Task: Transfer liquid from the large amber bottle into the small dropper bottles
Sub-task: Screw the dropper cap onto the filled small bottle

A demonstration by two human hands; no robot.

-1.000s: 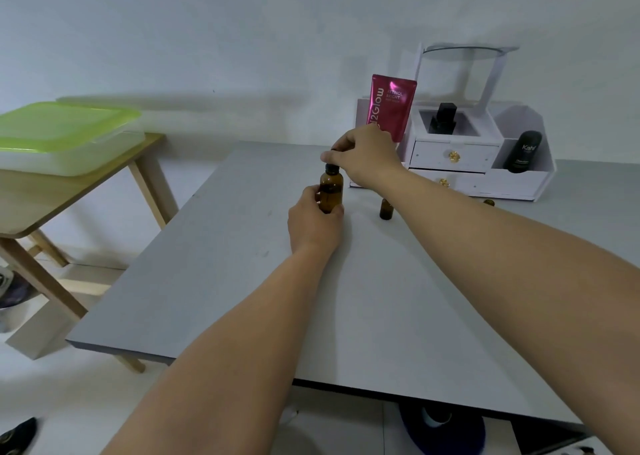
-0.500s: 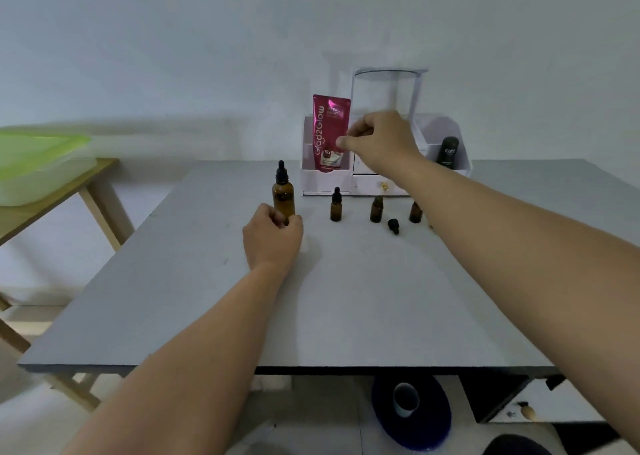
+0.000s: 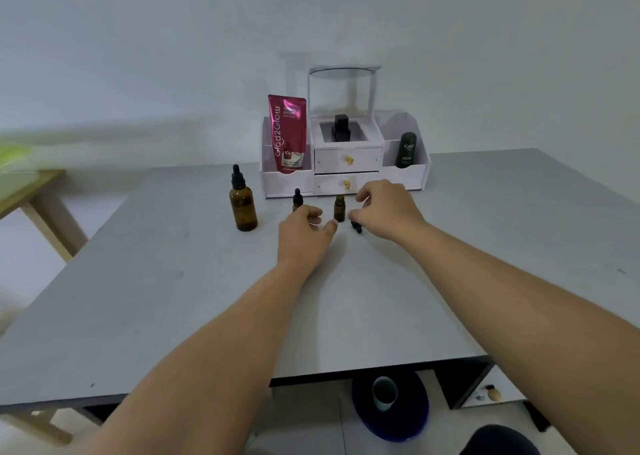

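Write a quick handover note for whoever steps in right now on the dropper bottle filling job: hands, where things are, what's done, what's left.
Left hand: open, empty, beside the uncapped small bottle.
Right hand: fingers curled, just right of that bottle; cannot tell whether it holds anything.
Large amber bottle: upright on the grey table, dropper cap on, free of both hands.
Capped small bottle stands behind the left hand. A loose black dropper cap lies by the right hand.
Done: one small bottle opened. Left: no transfer visible yet; fill and recap.
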